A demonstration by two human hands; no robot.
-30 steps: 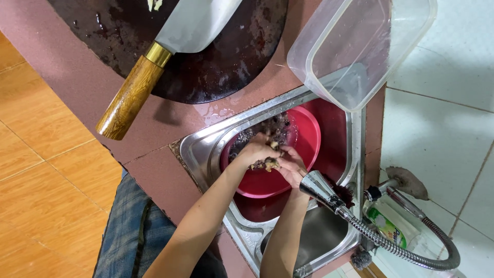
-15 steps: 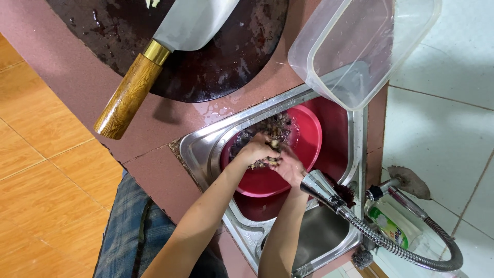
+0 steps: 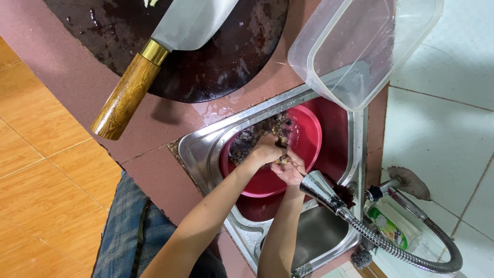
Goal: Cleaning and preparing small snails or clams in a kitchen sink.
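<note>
Both hands have moved only a little since the earlier frames: they stay together over the red plastic basin (image 3: 303,149) in the steel sink (image 3: 198,149), and the small working motion goes on in the same spot. The left hand (image 3: 265,150) is curled with fingers closed around a piece of the dark wet food (image 3: 252,138), which looks like shellfish, though it is too small to tell for sure. The right hand (image 3: 288,170) sits just at 5 o'clock from the left one, touching it, and its fingers pinch a small pale piece between them. The rest of the dark food lies heaped in the basin at 10 o'clock from the hands. As I judge it, the rinsing or picking is in the middle, not near the end, because much food remains there. A flexible steel faucet head (image 3: 319,186) hangs just at 4 o'clock from the right hand. At 12 o'clock a clear plastic container (image 3: 360,51) leans over the sink edge, and at 10 o'clock a cleaver with wooden handle (image 3: 128,92) rests on a dark round chopping board (image 3: 231,62).
</note>
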